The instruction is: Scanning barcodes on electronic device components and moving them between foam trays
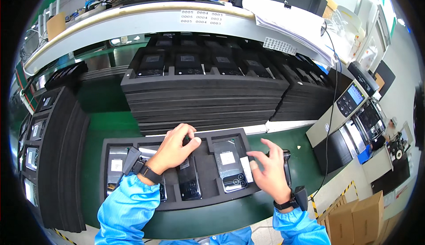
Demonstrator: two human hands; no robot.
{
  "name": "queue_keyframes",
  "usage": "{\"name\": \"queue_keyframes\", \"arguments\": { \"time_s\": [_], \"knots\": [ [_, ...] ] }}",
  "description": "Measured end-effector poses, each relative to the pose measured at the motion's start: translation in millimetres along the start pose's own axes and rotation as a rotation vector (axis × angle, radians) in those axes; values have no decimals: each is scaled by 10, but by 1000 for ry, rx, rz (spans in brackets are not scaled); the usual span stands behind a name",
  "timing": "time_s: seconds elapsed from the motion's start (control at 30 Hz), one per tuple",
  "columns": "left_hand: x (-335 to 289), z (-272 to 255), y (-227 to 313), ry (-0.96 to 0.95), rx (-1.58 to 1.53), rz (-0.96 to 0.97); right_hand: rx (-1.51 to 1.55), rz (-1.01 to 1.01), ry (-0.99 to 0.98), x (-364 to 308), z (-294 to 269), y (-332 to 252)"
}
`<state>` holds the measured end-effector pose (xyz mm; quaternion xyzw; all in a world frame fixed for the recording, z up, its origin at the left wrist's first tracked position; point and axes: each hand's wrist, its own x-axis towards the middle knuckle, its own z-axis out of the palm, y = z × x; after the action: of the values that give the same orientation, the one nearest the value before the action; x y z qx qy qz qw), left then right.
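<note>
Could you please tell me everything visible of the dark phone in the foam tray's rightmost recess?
The dark, glassy, rectangular phone lies back up in the rightmost recess of the black foam tray. It carries a white rectangular label and, toward its near end, ringed camera lenses. A narrow white strip lies along its right side; the right hand appears clear of the phone.
</note>
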<state>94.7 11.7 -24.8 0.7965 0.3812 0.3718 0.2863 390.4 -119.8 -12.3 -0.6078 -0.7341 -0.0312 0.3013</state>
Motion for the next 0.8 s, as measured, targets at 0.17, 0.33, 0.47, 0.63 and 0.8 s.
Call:
{"name": "queue_keyframes", "arguments": {
  "time_s": [0.17, 0.33, 0.47, 0.63, 0.8],
  "knots": [
    [1, -12, -42, 31, -117, 55, -107, -4, -163, 160, 129, -116],
    [-1, -31, -32, 7, -133, 44, -128, -39, -207, 251, 179, -4],
    [4, -54, -38, -66, -122, -7, -33, -7, -238, 324, 208, 76],
    [0, -62, -16, -70, -124, -19, -17, 1, -310, 428, 209, 103],
    [-1, -67, -20, -69, -110, 13, 6, 34, -398, 420, 124, 95]
  ]
}}
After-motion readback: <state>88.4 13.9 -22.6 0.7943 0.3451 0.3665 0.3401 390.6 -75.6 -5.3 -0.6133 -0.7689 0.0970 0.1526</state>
